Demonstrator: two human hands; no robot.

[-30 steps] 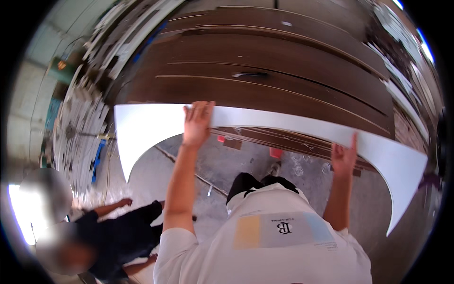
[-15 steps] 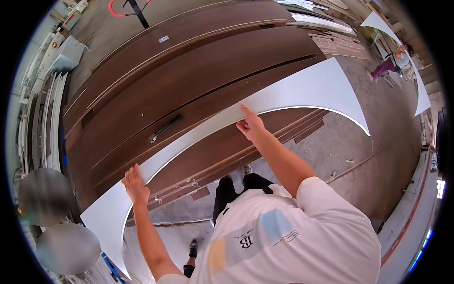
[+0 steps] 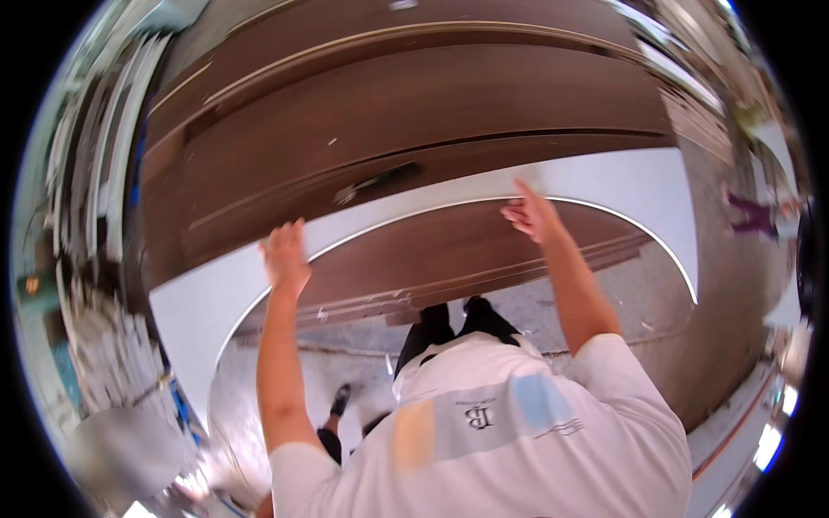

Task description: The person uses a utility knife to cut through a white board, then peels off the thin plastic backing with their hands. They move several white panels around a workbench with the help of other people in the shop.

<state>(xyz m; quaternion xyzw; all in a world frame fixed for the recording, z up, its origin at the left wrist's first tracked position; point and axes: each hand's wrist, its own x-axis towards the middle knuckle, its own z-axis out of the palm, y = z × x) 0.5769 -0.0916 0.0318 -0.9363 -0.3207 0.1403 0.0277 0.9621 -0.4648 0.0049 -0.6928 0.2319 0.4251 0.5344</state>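
While the white arched panel (image 3: 466, 190) stretches along the brown boards' (image 3: 484, 86) near side, hands are well apart: left hand (image 3: 286, 257) on it toward the boards' left end, right hand (image 3: 535, 213) toward their right. Honestly can't tell if either's gripping.

Pale stacked boards (image 3: 117, 147) line the left; bright lights (image 3: 768, 445) edge grey floor (image 3: 686, 350).
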